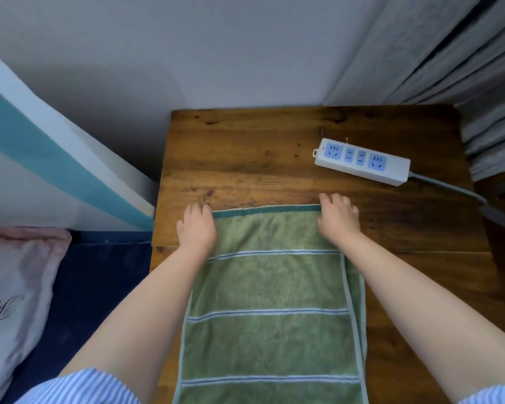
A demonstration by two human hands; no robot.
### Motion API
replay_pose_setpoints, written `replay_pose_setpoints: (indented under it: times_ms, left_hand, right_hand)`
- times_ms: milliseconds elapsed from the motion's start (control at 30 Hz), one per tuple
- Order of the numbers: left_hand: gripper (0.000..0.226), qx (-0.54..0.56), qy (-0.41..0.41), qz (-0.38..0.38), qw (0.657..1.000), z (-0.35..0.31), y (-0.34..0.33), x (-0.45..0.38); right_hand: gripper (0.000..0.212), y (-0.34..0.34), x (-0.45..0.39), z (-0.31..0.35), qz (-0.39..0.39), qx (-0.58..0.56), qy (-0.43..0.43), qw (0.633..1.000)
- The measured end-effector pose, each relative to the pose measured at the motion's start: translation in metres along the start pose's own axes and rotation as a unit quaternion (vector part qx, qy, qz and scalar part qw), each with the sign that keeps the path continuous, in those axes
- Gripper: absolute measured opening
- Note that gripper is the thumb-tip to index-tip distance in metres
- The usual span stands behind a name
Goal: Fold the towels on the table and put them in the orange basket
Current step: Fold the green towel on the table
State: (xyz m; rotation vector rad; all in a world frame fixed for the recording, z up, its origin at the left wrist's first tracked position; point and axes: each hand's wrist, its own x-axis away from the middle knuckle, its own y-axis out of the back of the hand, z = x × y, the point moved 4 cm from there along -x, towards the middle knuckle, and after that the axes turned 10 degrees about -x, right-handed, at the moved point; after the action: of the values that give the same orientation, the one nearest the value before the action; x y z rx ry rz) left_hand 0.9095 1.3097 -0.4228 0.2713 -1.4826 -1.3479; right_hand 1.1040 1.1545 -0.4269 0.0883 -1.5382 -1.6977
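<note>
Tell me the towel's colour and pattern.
Green towel with thin blue-and-white stripes, head view.
</note>
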Motion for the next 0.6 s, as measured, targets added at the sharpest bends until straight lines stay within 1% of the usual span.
replay_pose_setpoints:
  times_ms: [67, 133, 167, 233, 267, 300, 333, 367, 400, 433, 467, 500, 600]
  left_hand:
    - [0.039, -0.007, 0.011, 0.003, 1.0, 0.006, -0.007, -0.006]
    - [0.032, -0.018, 0.009, -0.012, 1.0, 0.013, -0.009, -0.012]
    - [0.03, 0.0, 0.005, -0.025, 1.0, 0.017, -0.008, -0.014]
    - [0.026, 0.087, -0.018, -0.035, 0.995, 0.023, -0.006, -0.011]
    - [0.024, 0.152, -0.045, -0.017, 0.987, 0.025, -0.005, -0.008]
    - [0.022, 0.218, -0.076, 0.029, 0.973, 0.027, -0.006, -0.004]
    - [0.02, 0.276, -0.104, 0.096, 0.951, 0.03, -0.007, 0.001]
    - [0.019, 0.309, -0.125, 0.176, 0.926, 0.033, -0.01, 0.008]
    - [0.019, 0.31, -0.138, 0.249, 0.907, 0.037, -0.013, 0.015]
    - [0.018, 0.289, -0.147, 0.296, 0.898, 0.041, -0.016, 0.019]
    - [0.016, 0.261, -0.152, 0.308, 0.902, 0.044, -0.019, 0.021]
    - [0.014, 0.239, -0.154, 0.286, 0.915, 0.045, -0.02, 0.02]
    - [0.015, 0.208, -0.122, 0.123, 0.963, 0.038, -0.009, 0.009]
  right_hand:
    - [0.033, -0.001, -0.004, -0.003, -0.004, -0.021, 0.017, 1.0]
    - [0.028, 0.002, -0.004, -0.006, 0.009, -0.088, 0.044, 0.995]
    - [0.028, 0.007, 0.0, -0.008, 0.017, -0.129, 0.054, 0.99]
    - [0.027, 0.02, 0.013, -0.016, 0.05, -0.201, 0.07, 0.976]
    - [0.025, 0.026, 0.021, -0.022, 0.087, -0.233, 0.07, 0.966]
    - [0.021, 0.029, 0.029, -0.03, 0.138, -0.25, 0.066, 0.956]
    - [0.018, 0.029, 0.038, -0.039, 0.192, -0.245, 0.061, 0.948]
    - [0.017, 0.028, 0.045, -0.047, 0.238, -0.226, 0.056, 0.943]
    - [0.018, 0.025, 0.051, -0.054, 0.272, -0.206, 0.051, 0.939]
    - [0.019, 0.022, 0.053, -0.059, 0.29, -0.189, 0.044, 0.937]
    - [0.019, 0.02, 0.055, -0.062, 0.291, -0.18, 0.036, 0.939]
    - [0.019, 0.019, 0.054, -0.064, 0.276, -0.181, 0.029, 0.943]
    - [0.022, 0.024, 0.042, -0.064, 0.182, -0.168, 0.015, 0.969]
